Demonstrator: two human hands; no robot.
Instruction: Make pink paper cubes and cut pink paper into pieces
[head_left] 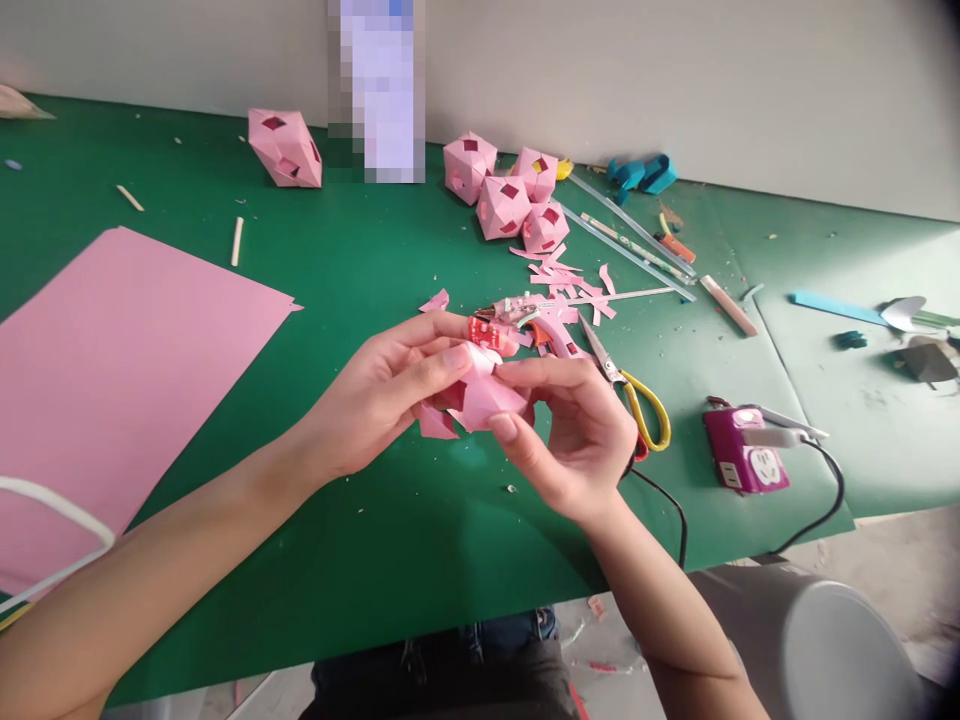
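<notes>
A folded piece of pink paper (487,398) is pinched between my two hands above the green table. My left hand (401,385) grips it from the left, thumb on top, with a red wrapping around one fingertip. On the right side, my right hand (577,425) holds the paper between thumb and forefinger. Just beyond my fingers lies a glue gun (559,330), partly hidden by them. Yellow-handled scissors (645,405) rest beside my right hand. Pink paper scraps (559,270) are scattered behind the glue gun.
Several pink paper polyhedra (502,207) cluster at the back, with another polyhedron (286,148) farther left. Large pink sheets (150,340) cover the table's left. A purple power socket (746,450) with a plugged-in cord sits at the right. Glue sticks (637,240) lie behind the scissors.
</notes>
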